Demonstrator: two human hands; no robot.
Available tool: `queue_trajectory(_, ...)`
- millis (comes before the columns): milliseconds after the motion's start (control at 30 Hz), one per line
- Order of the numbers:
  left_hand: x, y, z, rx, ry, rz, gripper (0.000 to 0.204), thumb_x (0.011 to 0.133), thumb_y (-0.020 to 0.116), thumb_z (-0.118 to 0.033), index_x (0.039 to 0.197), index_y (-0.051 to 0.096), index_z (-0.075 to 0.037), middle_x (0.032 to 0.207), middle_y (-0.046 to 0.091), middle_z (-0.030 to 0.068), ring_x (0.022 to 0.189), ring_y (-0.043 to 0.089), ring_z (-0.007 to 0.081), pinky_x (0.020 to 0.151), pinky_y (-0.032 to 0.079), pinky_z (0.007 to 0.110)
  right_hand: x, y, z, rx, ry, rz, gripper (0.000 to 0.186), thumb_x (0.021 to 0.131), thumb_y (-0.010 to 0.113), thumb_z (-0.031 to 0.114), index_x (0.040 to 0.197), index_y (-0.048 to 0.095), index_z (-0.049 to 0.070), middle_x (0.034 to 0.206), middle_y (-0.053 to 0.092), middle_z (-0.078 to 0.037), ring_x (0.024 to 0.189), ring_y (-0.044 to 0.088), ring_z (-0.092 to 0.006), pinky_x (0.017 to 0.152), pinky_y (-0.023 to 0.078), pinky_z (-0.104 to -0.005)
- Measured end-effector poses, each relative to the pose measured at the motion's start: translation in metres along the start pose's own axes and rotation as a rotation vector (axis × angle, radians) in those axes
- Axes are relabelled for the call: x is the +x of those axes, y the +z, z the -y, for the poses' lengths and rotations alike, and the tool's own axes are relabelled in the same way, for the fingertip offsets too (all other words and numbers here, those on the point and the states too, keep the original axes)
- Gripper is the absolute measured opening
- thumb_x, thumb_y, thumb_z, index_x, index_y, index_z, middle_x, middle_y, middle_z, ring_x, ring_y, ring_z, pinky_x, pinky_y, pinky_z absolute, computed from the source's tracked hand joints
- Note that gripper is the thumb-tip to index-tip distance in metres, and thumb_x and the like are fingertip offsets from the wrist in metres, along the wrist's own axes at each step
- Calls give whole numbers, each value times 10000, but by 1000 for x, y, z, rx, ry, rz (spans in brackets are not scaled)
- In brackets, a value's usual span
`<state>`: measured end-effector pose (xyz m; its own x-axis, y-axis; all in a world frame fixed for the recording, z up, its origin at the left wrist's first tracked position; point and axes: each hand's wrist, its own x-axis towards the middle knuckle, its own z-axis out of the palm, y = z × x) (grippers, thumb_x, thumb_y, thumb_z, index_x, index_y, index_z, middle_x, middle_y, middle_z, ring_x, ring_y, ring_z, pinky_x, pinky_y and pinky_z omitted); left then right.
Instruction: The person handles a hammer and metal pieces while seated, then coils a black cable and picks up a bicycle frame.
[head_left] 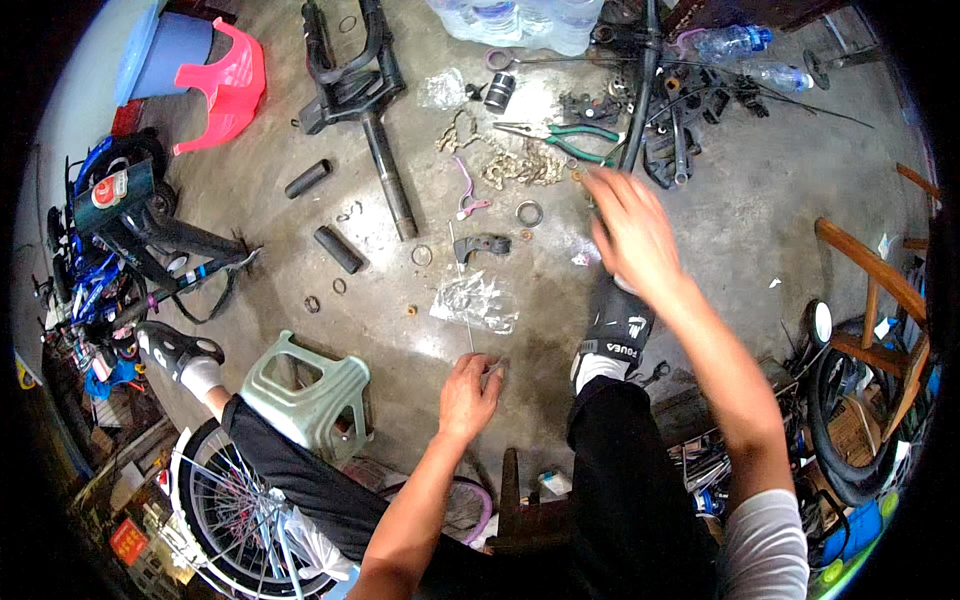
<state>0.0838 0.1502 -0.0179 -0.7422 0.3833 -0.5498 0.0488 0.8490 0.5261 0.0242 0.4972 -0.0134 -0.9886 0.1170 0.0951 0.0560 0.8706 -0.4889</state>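
My left hand [470, 393] is closed in a pinch on a thin metal rod [470, 336]. The rod points away from me over a crumpled clear plastic bag [490, 305], toward a black curved bracket-like part [484, 246]. My right hand [634, 228] hovers over the floor above my right shoe, fingers stretched out and slightly blurred, nothing visible in them. Nearest its fingertips are green-handled pliers [580, 131] and the lower part of a long black bar [640, 110]. A metal chain [525, 167] lies heaped left of the pliers.
A black bicycle fork [385, 170] lies at the far left, with black tubes [338, 250] and small rings nearby. A pale green stool [305, 390] stands by my left leg. A red plastic stool [235, 90], spoked wheel [235, 500], water bottles [730, 42] and wooden chair [870, 265] surround the area.
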Motion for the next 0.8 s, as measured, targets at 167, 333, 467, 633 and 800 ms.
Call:
queue_trajectory(167,-5,-5,-3,-44,-77,63,268,954,662,-249,1134,691,-53,1062,682,165,930,685,366,814,544,468,90,80,-38,-522,-74,35,389,917,573,127,1293,623,38,1281,625,-87,1246,556,-258,1005,457,-430)
queue_trajectory(333,-8,-5,-9,-28,-63,88,247,960,665,-218,1127,688,-37,1045,705,175,876,706,340,759,564,436,97,83,-36,-564,-37,37,253,895,630,154,1133,661,75,1144,626,-68,1115,583,-242,960,440,-424)
queue_trajectory(467,-9,-3,-7,-50,-66,124,240,963,667,-206,1119,686,-24,1055,711,181,891,711,342,754,567,423,67,41,-28,-301,0,-156,366,738,766,149,1072,637,74,1106,609,-107,1076,594,-287,943,443,-447)
queue_trajectory(633,-12,6,11,-69,-57,103,262,966,668,-216,1154,674,-34,1064,711,181,931,711,360,787,562,437,-78,-44,-22,472,378,-534,349,749,718,91,1061,560,70,945,485,-37,895,501,-194,828,426,-331)
queue_trajectory(800,-7,20,29,-74,-72,165,246,958,675,-222,1123,668,-40,1050,713,175,915,704,377,812,555,472,-256,-147,-15,877,916,-648,192,913,648,114,1062,527,103,1011,498,-20,867,516,-135,777,449,-301)
